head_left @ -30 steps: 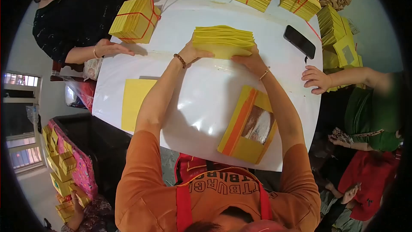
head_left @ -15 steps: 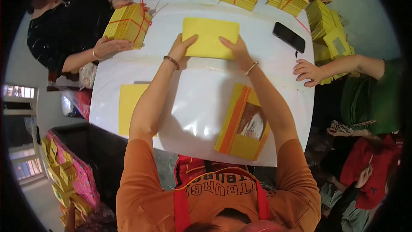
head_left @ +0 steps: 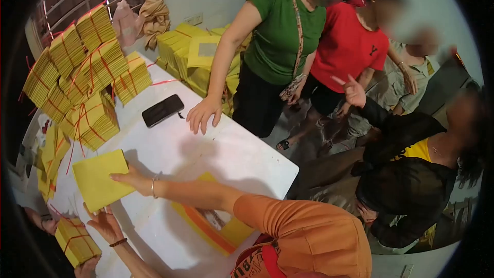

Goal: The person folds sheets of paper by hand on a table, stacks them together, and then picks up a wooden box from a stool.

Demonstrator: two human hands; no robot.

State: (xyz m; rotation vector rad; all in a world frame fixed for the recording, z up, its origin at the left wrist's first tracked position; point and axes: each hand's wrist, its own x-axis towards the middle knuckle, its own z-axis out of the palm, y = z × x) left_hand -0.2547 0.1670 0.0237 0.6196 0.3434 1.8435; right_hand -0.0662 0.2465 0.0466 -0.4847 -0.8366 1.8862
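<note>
A flat yellow paper packet (head_left: 100, 179) is held above the white table by my right hand (head_left: 133, 179), with the thumb on its face and the other fingers mostly hidden. Just below the packet's lower edge, my left hand (head_left: 106, 225) has its fingers apart; whether the tips touch the paper I cannot tell. Under my right forearm lies a yellow and orange paper piece (head_left: 206, 234) with a window in it, partly covered by the arm. A co-worker's hands hold a yellow bundle (head_left: 76, 242) tied with red string, close to my left hand.
Tied yellow bundles (head_left: 98, 69) are piled at the table's far end. A black phone (head_left: 163, 110) lies on the white table (head_left: 252, 167). Beside it rests the hand (head_left: 205, 113) of a person in green. Several people stand along the right, and more yellow paper (head_left: 188, 46) is heaped behind.
The view has swung to the right, bringing several people into sight. My left hand has loosened from the packet's edge, while my right hand keeps hold of it.
</note>
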